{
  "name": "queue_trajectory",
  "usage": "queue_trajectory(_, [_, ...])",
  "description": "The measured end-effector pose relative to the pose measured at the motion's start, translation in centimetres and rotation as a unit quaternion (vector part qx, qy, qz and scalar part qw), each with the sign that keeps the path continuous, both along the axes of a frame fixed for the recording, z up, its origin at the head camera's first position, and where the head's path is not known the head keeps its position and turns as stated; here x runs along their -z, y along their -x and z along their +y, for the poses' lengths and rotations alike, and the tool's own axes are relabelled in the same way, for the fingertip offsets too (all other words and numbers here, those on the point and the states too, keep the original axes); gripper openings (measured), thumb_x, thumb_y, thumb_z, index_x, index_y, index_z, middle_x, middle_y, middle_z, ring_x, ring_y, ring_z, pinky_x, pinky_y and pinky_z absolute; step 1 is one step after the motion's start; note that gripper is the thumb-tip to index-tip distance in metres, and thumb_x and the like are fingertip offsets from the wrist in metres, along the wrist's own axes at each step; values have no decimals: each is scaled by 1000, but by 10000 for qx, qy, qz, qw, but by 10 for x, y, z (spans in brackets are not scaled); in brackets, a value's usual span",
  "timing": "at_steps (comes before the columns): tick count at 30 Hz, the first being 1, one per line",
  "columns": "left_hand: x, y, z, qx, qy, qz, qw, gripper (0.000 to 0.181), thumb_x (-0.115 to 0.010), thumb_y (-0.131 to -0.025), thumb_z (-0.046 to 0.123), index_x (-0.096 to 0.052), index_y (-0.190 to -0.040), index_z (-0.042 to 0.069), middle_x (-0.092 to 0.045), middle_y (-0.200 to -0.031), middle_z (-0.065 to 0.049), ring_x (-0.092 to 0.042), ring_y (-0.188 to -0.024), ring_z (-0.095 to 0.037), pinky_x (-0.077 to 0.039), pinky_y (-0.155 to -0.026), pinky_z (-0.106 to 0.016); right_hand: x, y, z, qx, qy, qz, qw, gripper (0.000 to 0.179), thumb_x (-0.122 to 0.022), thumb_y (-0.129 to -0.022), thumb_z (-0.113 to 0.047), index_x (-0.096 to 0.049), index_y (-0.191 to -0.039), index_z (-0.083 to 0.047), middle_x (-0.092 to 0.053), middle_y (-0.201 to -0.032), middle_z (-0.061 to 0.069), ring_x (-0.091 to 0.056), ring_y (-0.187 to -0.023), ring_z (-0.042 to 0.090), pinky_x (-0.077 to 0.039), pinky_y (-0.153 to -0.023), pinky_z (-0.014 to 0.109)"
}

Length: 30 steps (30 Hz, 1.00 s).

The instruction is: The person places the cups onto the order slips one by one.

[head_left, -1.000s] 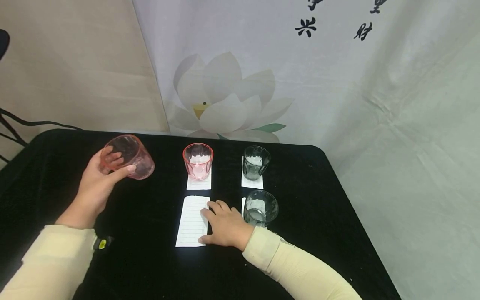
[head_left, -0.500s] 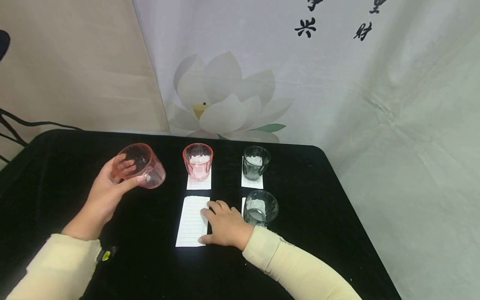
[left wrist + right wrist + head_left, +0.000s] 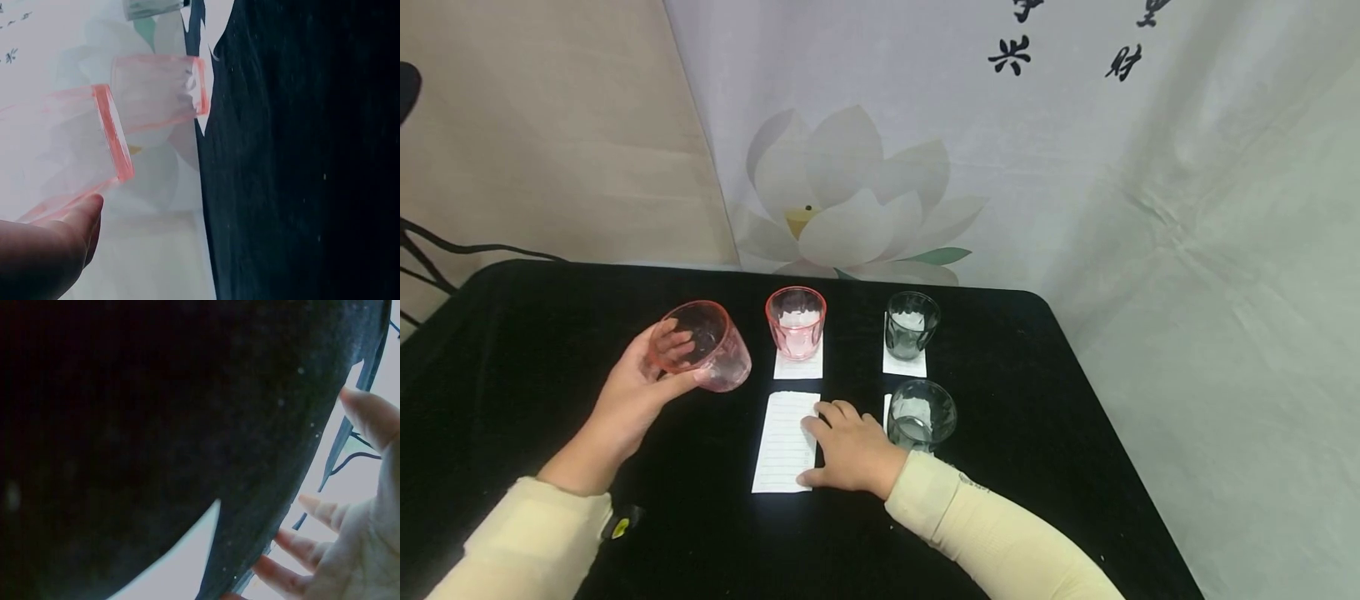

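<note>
My left hand (image 3: 637, 385) grips a clear pink drinking glass (image 3: 728, 360), thumb on the near side and fingers round the far side. The glass is tilted, its mouth turned toward the left; its pink base also shows in the left wrist view, above my thumb (image 3: 84, 222). Fingers spread, my right hand (image 3: 852, 448) touches the right edge of a lined white paper slip (image 3: 784, 442). Just behind that slip, a second pink glass (image 3: 797, 325) stands upright on another slip. A grey glass (image 3: 921, 421) stands right beside my right hand, partly hidden by the wrist.
Another grey glass (image 3: 912, 323) stands on its own paper slip (image 3: 904, 367) at the back right. Black cloth (image 3: 1037, 467) covers the table. Behind it hangs a pale curtain (image 3: 1075, 167) with a printed lotus. Dark cables (image 3: 490, 246) run at the left edge.
My left hand has carried the pink glass rightward and nearer to me, toward the paper slip. The right hand has stayed in place.
</note>
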<state>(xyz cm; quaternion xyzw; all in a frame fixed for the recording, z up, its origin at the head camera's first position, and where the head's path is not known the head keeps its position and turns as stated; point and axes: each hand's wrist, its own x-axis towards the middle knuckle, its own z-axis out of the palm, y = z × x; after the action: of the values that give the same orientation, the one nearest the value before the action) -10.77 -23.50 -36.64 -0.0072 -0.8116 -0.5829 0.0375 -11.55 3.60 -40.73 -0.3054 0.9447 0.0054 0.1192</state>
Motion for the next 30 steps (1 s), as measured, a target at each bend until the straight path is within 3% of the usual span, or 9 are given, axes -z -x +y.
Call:
queue_trajectory(6, [3,-6,11,167,-158,199,9995,78,-66,-91,14,-18,-151,4,-38,-141,-17,-45,-119,-4,-43,-87,-4,-1,0,0,8,37,-10,10000,73,-67,-82,-58,-48,-141,-21,-39,-150,4,-36,-135,24,-44,-103,46])
queue_trajectory(9, [4,-9,16,227,-186,218,9993,79,-67,-91,14,-18,-152,5,-38,-142,-19,-45,-118,-3,-43,-86,-4,-1,0,0,3,37,-5,10000,73,-67,-82,-58,-48,-141,-21,-39,-150,4,-36,-135,24,-44,-103,46])
queue_trajectory(13, [4,-13,21,280,-158,216,9993,79,-68,-91,14,-19,-152,5,-39,-144,-20,-46,-121,-10,-42,-86,-5,-1,0,0,-9,35,8,10000,73,-67,-82,-59,-48,-141,-21,-39,-150,4,-36,-135,24,-44,-103,46])
queue_trajectory(20, [7,-17,30,339,-3,91,9994,79,-71,-88,15,-22,-150,4,-42,-143,-21,-44,-127,-35,-40,-86,-4,-2,0,1,-16,31,34,10000,73,-66,-82,-59,-49,-140,-20,-39,-150,4,-36,-135,24,-44,-103,47])
queue_trajectory(26, [9,-18,36,390,-13,19,9992,80,-72,-87,14,-24,-149,3,-42,-143,-23,-43,-128,-39,-43,-91,-9,-1,0,1,-49,2,80,10000,73,-66,-82,-60,-49,-140,-20,-39,-150,4,-36,-135,24,-44,-102,46])
queue_trajectory(30, [11,-20,39,460,-110,11,9989,81,-73,-85,12,-25,-149,3,-43,-142,-23,-44,-126,-38,-40,-88,-4,0,0,0,-42,-2,81,10000,73,-66,-82,-61,-49,-140,-20,-39,-150,3,-36,-135,24,-44,-103,46])
